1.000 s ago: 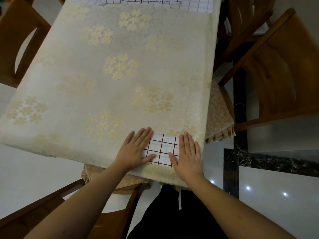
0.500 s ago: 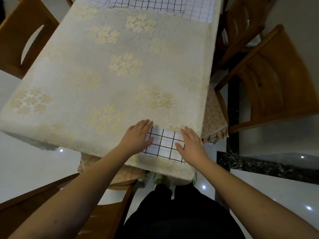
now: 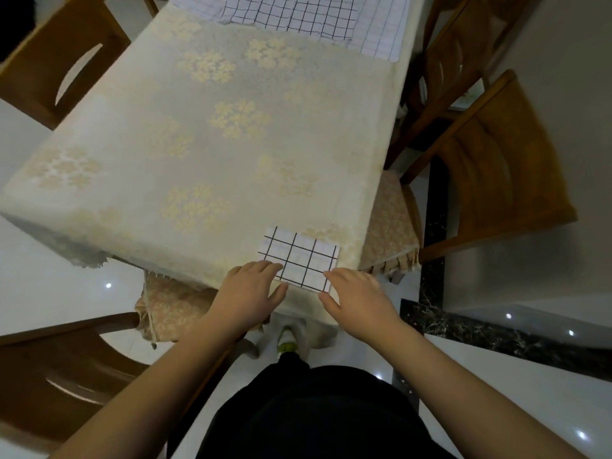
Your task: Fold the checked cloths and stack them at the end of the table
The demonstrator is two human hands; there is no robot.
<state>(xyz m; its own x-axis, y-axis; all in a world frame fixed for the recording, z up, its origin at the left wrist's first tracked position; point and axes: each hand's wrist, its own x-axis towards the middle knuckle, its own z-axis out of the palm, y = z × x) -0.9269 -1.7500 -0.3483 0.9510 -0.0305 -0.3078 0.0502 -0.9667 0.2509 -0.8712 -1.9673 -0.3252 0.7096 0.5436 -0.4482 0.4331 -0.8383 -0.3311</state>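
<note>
A small folded white cloth with a black grid (image 3: 299, 258) lies flat at the near end of the table (image 3: 205, 144), close to its right corner. My left hand (image 3: 250, 293) rests at the cloth's near left corner, fingertips touching its edge. At the near right corner sits my right hand (image 3: 356, 293), fingers bent and just touching. Neither hand grips anything. At the far end lie unfolded checked cloths, one with a black grid (image 3: 291, 14) and one with a fine pale grid (image 3: 381, 28).
A cream flowered tablecloth covers the table. Wooden chairs stand at the far left (image 3: 63, 58), near left (image 3: 66, 369) and along the right (image 3: 496, 160), some with cushions (image 3: 390, 223). The floor is glossy white tile with a dark marble strip (image 3: 430, 313).
Both hands have slid back off the folded cloth toward me, from lying flat on it to touching only its near corners. The view has pulled back from the table.
</note>
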